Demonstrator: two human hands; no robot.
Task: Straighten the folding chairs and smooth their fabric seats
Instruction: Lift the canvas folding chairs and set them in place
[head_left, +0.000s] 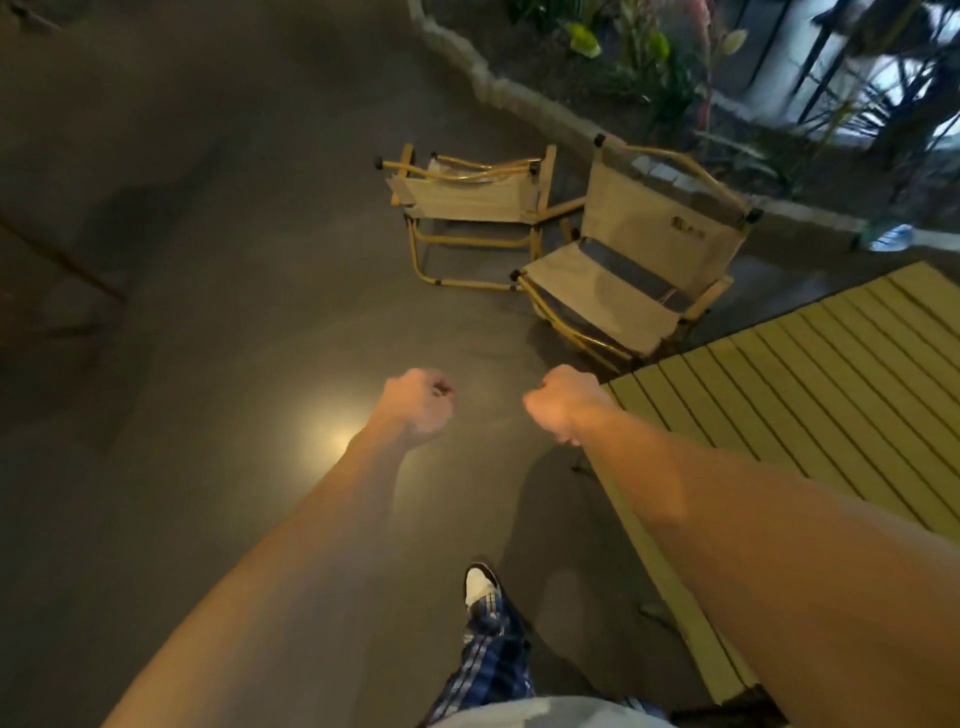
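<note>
Beige fabric on yellow metal frames — that is what I note on both folding chairs, which stand on the grey floor (208, 260) at the far side of the scene. The left chair (467, 202) shows its backrest to me; the right chair (639, 254) sits just beside it, seat facing me, with a dark stripe across the fabric and its near corner close to the slatted yellow table (831, 389) on the right. My left hand (418, 405) and right hand (561, 408) are both curled into loose fists, holding nothing, raised over bare floor — well apart from either chair. Behind the chairs, a stone-edged planter bed (519, 98) with green plants. Near me, one white shoe (480, 584) below checked trousers.
</note>
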